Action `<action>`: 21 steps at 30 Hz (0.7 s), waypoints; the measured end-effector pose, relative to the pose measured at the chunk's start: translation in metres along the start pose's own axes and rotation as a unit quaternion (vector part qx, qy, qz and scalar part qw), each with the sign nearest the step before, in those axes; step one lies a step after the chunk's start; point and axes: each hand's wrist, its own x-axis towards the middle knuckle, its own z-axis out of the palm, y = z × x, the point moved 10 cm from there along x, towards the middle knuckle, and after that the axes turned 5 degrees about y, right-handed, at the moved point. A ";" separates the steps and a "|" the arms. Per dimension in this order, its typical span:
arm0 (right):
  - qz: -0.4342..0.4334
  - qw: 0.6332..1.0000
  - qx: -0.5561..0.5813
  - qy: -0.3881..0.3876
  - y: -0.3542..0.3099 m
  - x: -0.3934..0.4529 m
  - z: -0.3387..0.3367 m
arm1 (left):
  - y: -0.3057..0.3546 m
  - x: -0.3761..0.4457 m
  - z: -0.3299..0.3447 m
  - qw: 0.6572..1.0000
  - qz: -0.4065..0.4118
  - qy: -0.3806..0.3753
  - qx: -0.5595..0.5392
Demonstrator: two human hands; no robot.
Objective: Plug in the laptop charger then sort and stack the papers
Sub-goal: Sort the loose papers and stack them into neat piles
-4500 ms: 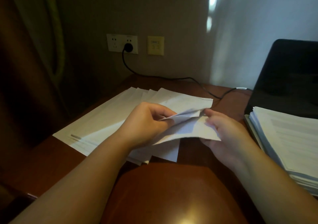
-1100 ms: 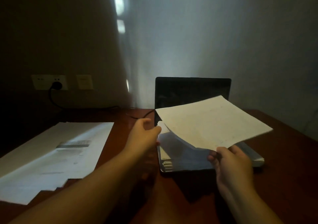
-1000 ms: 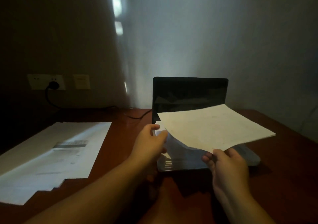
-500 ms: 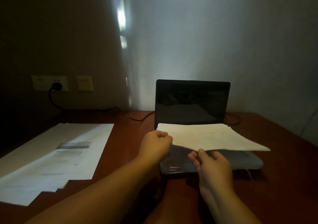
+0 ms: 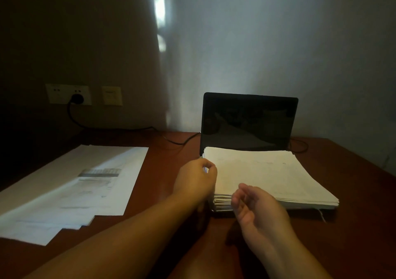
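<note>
A thick stack of white papers (image 5: 263, 173) lies on the base of an open black laptop (image 5: 249, 121). My left hand (image 5: 196, 180) is at the stack's left edge, thumb and finger pinched against the sheets there. My right hand (image 5: 255, 205) hovers at the stack's near corner, fingers loosely curled and apart, holding nothing. A second set of papers (image 5: 70, 186) is fanned out on the left of the table. The charger plug (image 5: 77, 99) sits in the wall socket, and its black cable (image 5: 171, 140) runs along the table to the laptop.
The reddish-brown wooden table (image 5: 167, 171) meets the wall behind. A second wall plate (image 5: 112, 95) is to the right of the socket. Another thin cable (image 5: 299, 146) loops behind the laptop's right side. The room is dim.
The sheets that both hands held lifted over the laptop now lie flat on the stack. My right hand has let go and drawn back to the near corner.
</note>
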 end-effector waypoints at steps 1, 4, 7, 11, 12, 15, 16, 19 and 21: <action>-0.005 1.000 -0.014 -0.009 0.001 0.000 0.004 | 0.000 0.000 -0.005 1.000 0.010 0.003 0.008; -0.043 0.996 -0.065 -0.033 0.003 0.002 0.018 | -0.011 0.004 -0.022 0.999 0.016 0.009 0.034; -0.082 0.988 -0.113 -0.067 0.008 0.001 0.040 | -0.032 0.006 -0.044 0.998 -0.005 0.032 0.054; -0.105 0.967 -0.182 -0.145 0.030 -0.010 0.081 | -0.055 0.007 -0.087 0.987 -0.010 0.089 0.135; -0.109 0.959 -0.203 -0.165 0.038 -0.015 0.092 | -0.060 0.007 -0.099 0.983 -0.009 0.097 0.159; -0.166 0.910 -0.312 -0.218 0.062 -0.025 0.124 | -0.080 0.008 -0.133 0.965 -0.011 0.107 0.238; -0.199 0.885 -0.353 -0.230 0.068 -0.028 0.135 | -0.091 0.008 -0.146 0.959 -0.017 0.115 0.258; -0.262 0.825 -0.431 -0.256 0.086 -0.031 0.164 | -0.126 0.007 -0.187 0.944 -0.047 0.147 0.291; -0.289 0.794 -0.464 -0.266 0.094 -0.032 0.180 | -0.147 0.004 -0.211 0.938 -0.060 0.173 0.293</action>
